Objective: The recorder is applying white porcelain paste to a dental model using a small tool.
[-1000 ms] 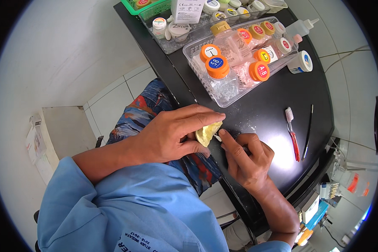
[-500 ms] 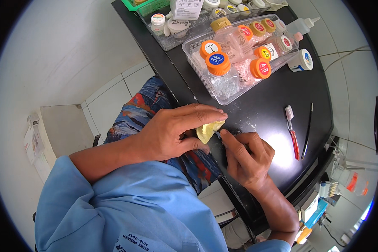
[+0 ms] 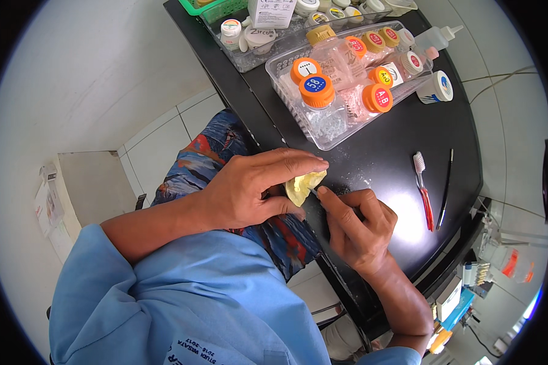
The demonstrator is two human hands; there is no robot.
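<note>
Between the thumb and fingers of my left hand [image 3: 249, 185] is a pale yellow plaster cast [image 3: 303, 186], a curved piece with a hollow. Its left part is hidden by the hand. My right hand [image 3: 362, 228] is closed in a pinch around a thin light-coloured tool [image 3: 315, 191], whose tip meets the cast's lower right edge. Most of that tool is covered by the fingers, so its kind does not show. Both hands are over the near edge of the black table [image 3: 377, 152].
Pale dust [image 3: 359, 181] is scattered beyond the cast. Farther off, a clear plastic basket [image 3: 326, 143] holds bottles with orange and gold caps. To the right lie a red-handled toothbrush [image 3: 424, 191] and a thin black stick [image 3: 446, 188]. A white tub [image 3: 435, 88] stands beside the basket.
Almost nothing differs. The cast and both hands have shifted very slightly; the grip of each hand is the same.
</note>
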